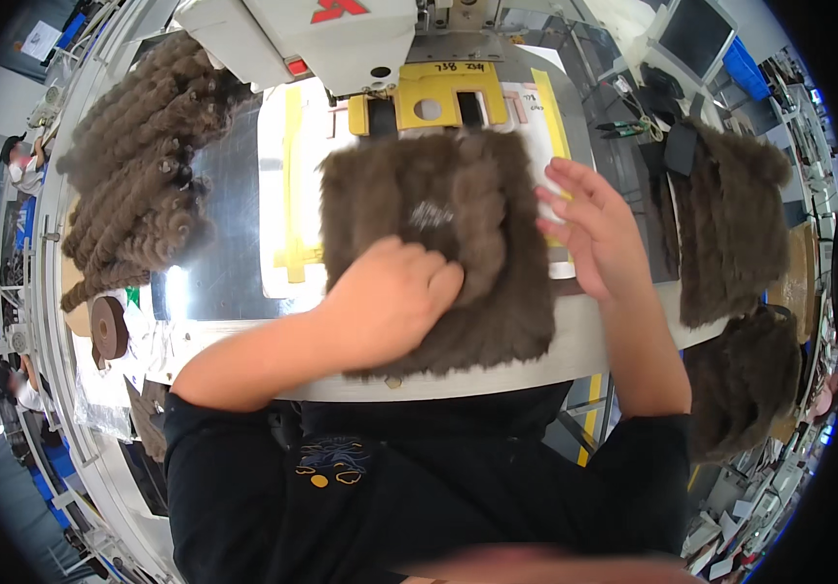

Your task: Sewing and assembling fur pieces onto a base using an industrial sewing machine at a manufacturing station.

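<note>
A square brown fur piece (526, 321) lies in front of me at the machine, with a raised fluffy strip (482, 219) and a small patch of light stitching (430, 215) in its middle. My left hand (394, 297) is closed, its curled fingers pressed into the fur beside the strip; the fingertips are hidden. Just past the fur's right edge, my right hand (594, 229) is raised with its fingers apart and nothing in them. Behind the fur, a yellow plate (426, 95) with cut-outs sits under the white sewing machine head (331, 44).
Coiled brown fur strips (136, 165) are heaped on the left of the metal table. A brown tape roll (109, 328) lies near the left front edge. Stacked fur pieces (730, 229) and a monitor (696, 39) are on the right. White sheeting with yellow tape (292, 195) surrounds the fur.
</note>
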`<action>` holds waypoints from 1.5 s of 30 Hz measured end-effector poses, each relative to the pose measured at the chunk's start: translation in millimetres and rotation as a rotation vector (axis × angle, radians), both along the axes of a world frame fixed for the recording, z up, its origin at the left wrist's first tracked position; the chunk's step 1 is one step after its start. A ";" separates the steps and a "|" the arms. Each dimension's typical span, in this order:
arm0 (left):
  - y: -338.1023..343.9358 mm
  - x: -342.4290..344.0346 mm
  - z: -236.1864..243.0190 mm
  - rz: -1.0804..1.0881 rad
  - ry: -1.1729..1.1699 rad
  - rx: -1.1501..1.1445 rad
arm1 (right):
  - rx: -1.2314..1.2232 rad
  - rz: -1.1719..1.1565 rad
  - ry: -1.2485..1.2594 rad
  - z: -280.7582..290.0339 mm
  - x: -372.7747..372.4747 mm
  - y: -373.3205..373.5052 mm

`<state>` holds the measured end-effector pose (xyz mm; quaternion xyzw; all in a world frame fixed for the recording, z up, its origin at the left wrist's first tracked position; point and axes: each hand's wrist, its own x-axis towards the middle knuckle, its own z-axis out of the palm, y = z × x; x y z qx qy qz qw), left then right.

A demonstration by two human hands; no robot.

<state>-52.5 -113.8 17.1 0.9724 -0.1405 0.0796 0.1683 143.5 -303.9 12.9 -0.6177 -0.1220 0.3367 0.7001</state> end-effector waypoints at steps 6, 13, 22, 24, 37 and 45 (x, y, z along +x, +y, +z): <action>-20.3 -52.0 4.5 -0.150 -0.110 -0.041 | -0.059 0.316 0.338 -6.6 -19.1 -12.3; 31.3 -62.1 4.0 0.255 -0.335 -0.293 | -0.122 0.310 -0.182 1.3 -49.3 -3.6; 72.4 -69.7 -18.2 0.430 0.346 -1.641 | -0.039 0.373 -0.479 13.1 -56.9 -19.3; 68.2 -68.1 -24.6 0.358 0.229 -1.712 | -0.108 0.411 -0.446 28.4 -56.4 -15.7; 68.0 -75.0 -18.8 0.451 0.096 -1.454 | 0.460 0.536 -0.936 73.3 -36.6 -2.1; 61.3 -77.0 -3.5 0.350 -0.180 -1.138 | 0.020 0.443 -0.353 33.0 -39.4 6.4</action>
